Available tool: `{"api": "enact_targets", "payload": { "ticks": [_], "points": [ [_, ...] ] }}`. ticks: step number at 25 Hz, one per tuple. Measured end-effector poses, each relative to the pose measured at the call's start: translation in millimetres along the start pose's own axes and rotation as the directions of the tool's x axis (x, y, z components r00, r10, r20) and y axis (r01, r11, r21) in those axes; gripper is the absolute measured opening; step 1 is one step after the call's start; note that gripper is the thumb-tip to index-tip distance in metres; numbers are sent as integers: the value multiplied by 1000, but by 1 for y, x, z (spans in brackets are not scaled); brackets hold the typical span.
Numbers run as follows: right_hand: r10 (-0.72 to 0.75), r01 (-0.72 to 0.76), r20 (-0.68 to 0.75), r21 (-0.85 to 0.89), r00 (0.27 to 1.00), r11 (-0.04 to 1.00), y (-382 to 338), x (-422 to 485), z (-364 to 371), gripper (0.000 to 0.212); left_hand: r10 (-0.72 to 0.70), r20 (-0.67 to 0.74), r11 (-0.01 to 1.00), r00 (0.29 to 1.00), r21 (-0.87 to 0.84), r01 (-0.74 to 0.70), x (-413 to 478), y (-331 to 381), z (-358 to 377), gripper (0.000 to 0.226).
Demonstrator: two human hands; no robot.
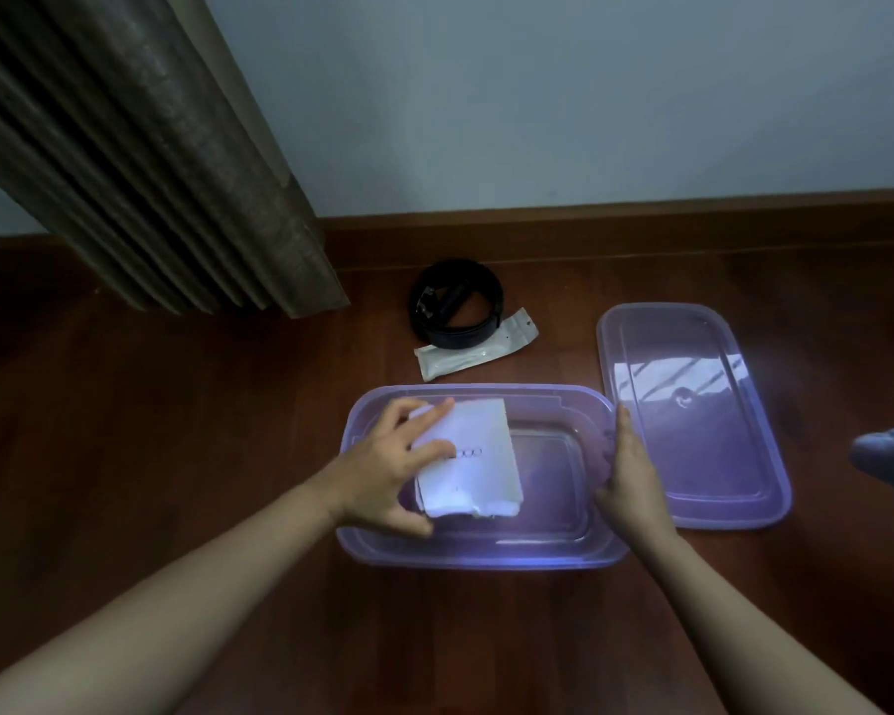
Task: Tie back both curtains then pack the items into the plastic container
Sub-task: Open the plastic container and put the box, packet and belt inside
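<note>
Dim overall, cool blue-grey cast on the wall (538, 95). Floor (176, 430) goes near-black at far left. Brightest patch is the white box (473, 456), slightly blown out, print on it barely legible. Window reflection glares off the lid (692, 389) on the right; soft sheen along the near rim of the container (486, 557). Wide-angle bend: baseboard (641, 219) curves, curtain (140, 147) leans. Both forearms soft near the bottom edge; dark object at right edge blurred, unidentifiable.
</note>
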State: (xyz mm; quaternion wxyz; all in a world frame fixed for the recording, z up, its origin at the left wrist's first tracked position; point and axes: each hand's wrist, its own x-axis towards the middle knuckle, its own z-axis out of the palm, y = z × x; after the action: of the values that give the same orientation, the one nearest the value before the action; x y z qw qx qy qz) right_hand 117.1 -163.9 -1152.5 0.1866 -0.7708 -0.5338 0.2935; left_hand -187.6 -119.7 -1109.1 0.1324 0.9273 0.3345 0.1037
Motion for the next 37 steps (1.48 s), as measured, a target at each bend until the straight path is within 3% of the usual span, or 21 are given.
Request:
{"api": "enact_targets", "payload": {
  "ticks": [3, 5, 10, 15, 22, 28, 37],
  "points": [
    [-8, 8, -3, 13, 1000, 1000, -1, 1, 0, 93, -104, 330, 990, 938, 120, 67, 1, -6, 9, 75],
    [-18, 18, -4, 4, 1000, 1000, -1, 1, -1, 93, -210, 438, 969, 874, 210, 128, -1, -11, 10, 79],
    [-38, 38, -13, -28, 999, 999, -2, 0, -1, 92, -112, 306, 938, 945, 347, -1, 2, 10, 37, 93],
    [-29, 29, -4, -59, 1000, 998, -2, 0, -2, 93, 20, 180, 929, 983, 361, -85, 3, -1, 48, 75],
    [-28, 28, -8, -54, 1000, 998, -3, 0, -2, 91, -4, 240, 920, 971, 380, -91, -6, -10, 54, 74],
    [-32, 32, 3, -41, 999, 999, -2, 0, -1, 92, -8, 113, 945, 994, 325, -30, -9, -12, 64, 72],
    [-12, 12, 8, -53, 1000, 999, -4, -1, -3, 92, 2, 157, 955, 988, 292, -48, -11, -12, 56, 75]
  ]
}}
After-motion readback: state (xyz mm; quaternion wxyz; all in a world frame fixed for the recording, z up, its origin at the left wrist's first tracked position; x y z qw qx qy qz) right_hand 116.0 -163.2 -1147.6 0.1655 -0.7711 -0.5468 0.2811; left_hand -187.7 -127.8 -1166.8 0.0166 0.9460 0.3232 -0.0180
